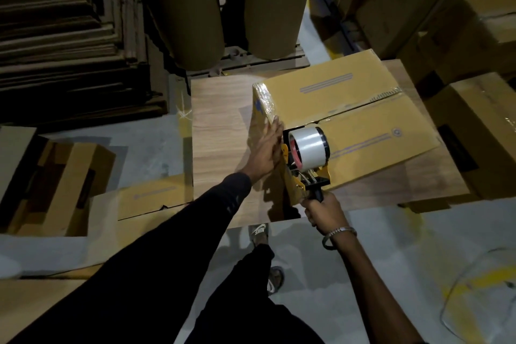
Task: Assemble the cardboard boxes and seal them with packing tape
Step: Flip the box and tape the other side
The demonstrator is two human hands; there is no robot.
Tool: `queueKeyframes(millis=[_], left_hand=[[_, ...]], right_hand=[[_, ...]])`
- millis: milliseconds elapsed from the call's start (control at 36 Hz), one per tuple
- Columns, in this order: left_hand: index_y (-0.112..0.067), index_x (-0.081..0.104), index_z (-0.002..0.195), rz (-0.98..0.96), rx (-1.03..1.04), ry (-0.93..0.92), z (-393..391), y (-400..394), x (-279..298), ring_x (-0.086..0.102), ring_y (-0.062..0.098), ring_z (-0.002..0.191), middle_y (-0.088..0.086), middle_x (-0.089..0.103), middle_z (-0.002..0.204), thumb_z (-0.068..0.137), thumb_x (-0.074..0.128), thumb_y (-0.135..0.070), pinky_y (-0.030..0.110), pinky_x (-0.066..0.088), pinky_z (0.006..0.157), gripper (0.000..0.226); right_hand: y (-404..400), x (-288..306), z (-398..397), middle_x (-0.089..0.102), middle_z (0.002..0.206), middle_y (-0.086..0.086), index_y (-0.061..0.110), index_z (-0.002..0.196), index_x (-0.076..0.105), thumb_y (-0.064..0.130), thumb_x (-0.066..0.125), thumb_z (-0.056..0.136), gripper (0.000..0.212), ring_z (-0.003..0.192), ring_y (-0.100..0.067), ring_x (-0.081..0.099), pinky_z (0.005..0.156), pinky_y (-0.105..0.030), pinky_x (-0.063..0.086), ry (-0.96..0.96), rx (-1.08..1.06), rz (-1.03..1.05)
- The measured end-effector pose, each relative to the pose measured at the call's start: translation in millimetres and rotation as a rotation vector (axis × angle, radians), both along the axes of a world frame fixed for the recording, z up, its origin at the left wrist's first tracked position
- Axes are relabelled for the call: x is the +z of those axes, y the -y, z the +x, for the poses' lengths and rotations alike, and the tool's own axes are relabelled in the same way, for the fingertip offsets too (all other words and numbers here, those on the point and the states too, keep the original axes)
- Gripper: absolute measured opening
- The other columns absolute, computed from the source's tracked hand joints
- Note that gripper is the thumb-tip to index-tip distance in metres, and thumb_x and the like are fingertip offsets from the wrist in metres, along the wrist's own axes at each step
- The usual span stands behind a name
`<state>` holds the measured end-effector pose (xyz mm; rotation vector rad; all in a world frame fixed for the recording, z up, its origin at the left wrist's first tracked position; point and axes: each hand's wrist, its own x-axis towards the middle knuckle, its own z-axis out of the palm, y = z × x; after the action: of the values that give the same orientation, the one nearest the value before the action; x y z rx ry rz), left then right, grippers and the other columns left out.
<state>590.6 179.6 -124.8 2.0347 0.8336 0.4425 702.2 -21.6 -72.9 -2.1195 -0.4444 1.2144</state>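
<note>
Gripping the tape gun [304,159] by its handle, my right hand [325,213] has fingers curled tight. On the wooden table [217,131] sits the closed box [349,120], gun at its near edge, while my left hand [265,152] presses flat-fingered against its side.

We are looking down at a pale grey concrete floor [145,148] marked with yellow paint lines [472,285], with a wood-grain table [217,131] standing at its middle. Dim light is leaving the far side dark, where flattened cardboard is lying stacked [61,36] at the left (edges toward us) and two big brown paper rolls [195,8] are standing upright on a pallet [243,56]. At the right, cartons [474,22] are sitting piled beside the table.
</note>
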Motion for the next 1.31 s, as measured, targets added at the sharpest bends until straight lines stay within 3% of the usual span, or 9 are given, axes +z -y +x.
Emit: queueKeyframes(millis=[111,361,444,556,667,750,917,1083,1306], left_hand=[[-0.019,0.012,0.169,-0.055,-0.038,-0.012,1,-5,-11,-0.006,0.028,0.162,-0.002,-0.008,0.176,0.094,0.034,-0.055,0.074,0.011,0.123,0.086],[-0.023,0.008,0.169,-0.025,-0.054,-0.062,0,-7,-10,-0.009,0.028,0.162,-0.004,-0.009,0.176,0.107,0.029,-0.054,0.067,0.011,0.127,0.072],[-0.023,0.005,0.169,-0.030,-0.036,-0.110,5,-5,-7,-0.011,0.027,0.161,-0.006,-0.012,0.175,0.111,0.035,-0.047,0.058,0.001,0.127,0.069],[-0.020,0.007,0.169,0.018,0.007,-0.168,9,0,10,-0.015,0.026,0.160,-0.006,-0.012,0.173,0.112,0.038,-0.044,0.044,-0.011,0.115,0.068],[-0.015,0.009,0.168,0.104,-0.049,-0.222,2,10,23,-0.014,0.030,0.160,0.005,-0.010,0.174,0.109,0.045,-0.032,0.053,-0.006,0.120,0.071],[-0.018,0.015,0.168,0.109,-0.157,-0.163,-6,23,14,-0.009,0.028,0.161,0.001,-0.007,0.175,0.100,0.039,-0.038,0.064,0.022,0.123,0.075],[-0.022,0.018,0.168,0.086,-0.187,-0.156,-5,28,3,-0.015,0.024,0.161,-0.006,-0.010,0.175,0.098,0.036,-0.038,0.071,0.024,0.121,0.074],[-0.021,0.002,0.168,0.183,-0.187,-0.255,7,22,-1,-0.019,0.027,0.159,0.000,-0.016,0.173,0.112,0.042,-0.024,0.047,0.000,0.124,0.069],[-0.016,0.002,0.168,0.181,-0.219,-0.330,8,24,4,-0.026,0.025,0.155,0.005,-0.015,0.173,0.114,0.029,-0.039,0.043,-0.008,0.127,0.064]], right_hand=[[-1,2,1,0.055,0.052,-0.002,0.013,0.065,0.060,0.020,0.071,0.075,0.016,0.047,-0.021,0.048,0.052,-0.033,0.039,0.001,0.009,-0.022],[16,21,2,0.054,0.055,-0.003,0.013,0.075,0.055,0.013,0.071,0.090,0.022,0.045,-0.018,0.047,0.046,-0.027,0.038,0.007,0.094,-0.041],[34,24,2,0.054,0.056,-0.004,0.013,0.078,0.054,0.012,0.071,0.093,0.023,0.045,-0.016,0.047,0.044,-0.025,0.037,0.005,0.103,-0.058],[42,21,3,0.052,0.055,-0.003,0.015,0.076,0.052,0.012,0.072,0.091,0.025,0.046,-0.018,0.044,0.050,-0.029,0.035,-0.015,0.069,-0.086],[40,25,2,0.054,0.054,-0.001,0.015,0.076,0.054,0.014,0.072,0.089,0.022,0.048,-0.019,0.048,0.053,-0.033,0.038,-0.037,0.071,-0.095],[40,29,2,0.055,0.056,-0.002,0.015,0.078,0.055,0.015,0.071,0.090,0.020,0.050,-0.019,0.050,0.052,-0.032,0.040,-0.038,0.076,-0.089],[44,37,0,0.056,0.060,-0.005,0.015,0.080,0.054,0.018,0.071,0.088,0.019,0.054,-0.020,0.051,0.053,-0.032,0.040,-0.034,0.091,-0.049],[65,31,7,0.051,0.057,-0.006,0.015,0.078,0.051,0.013,0.072,0.090,0.025,0.045,-0.018,0.045,0.047,-0.028,0.035,-0.109,0.034,-0.055],[93,18,8,0.042,0.051,-0.005,0.016,0.073,0.042,0.003,0.072,0.091,0.037,0.040,-0.017,0.036,0.047,-0.028,0.029,-0.245,-0.044,-0.033]])
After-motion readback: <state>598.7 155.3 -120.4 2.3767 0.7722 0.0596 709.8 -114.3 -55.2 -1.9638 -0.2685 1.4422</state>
